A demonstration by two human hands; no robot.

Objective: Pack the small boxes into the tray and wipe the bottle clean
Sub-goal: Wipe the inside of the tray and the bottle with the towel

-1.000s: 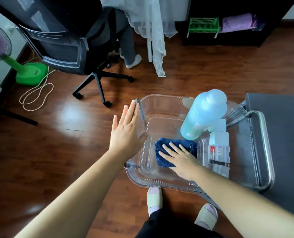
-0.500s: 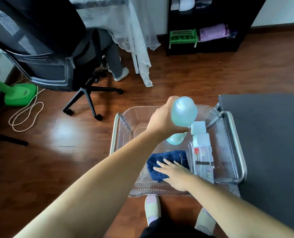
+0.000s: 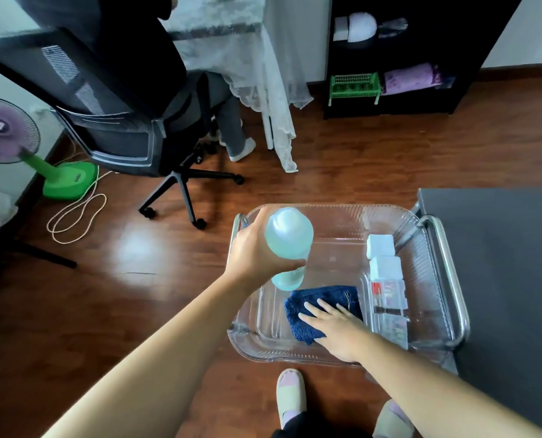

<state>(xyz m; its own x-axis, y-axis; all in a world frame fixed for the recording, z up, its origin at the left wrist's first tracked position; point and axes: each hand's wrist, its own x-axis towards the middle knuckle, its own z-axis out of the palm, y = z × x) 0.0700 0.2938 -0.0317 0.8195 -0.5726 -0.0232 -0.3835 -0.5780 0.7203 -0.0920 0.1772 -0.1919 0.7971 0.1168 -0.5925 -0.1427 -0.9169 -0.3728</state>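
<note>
Gripping the bottle [image 3: 288, 238] now, left hand [image 3: 257, 251] fingers wrapped, right hand [image 3: 336, 327] still flat on cloth [image 3: 310, 298].

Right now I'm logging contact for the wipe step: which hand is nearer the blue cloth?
Right. The right hand lies flat on the blue cloth in the tray; the left hand holds the bottle above and beyond it.

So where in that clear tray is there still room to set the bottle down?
Bare floor lies in the tray beyond the blue cloth, left of the small boxes. The right side is crowded with boxes; the right hand covers the cloth.
</note>
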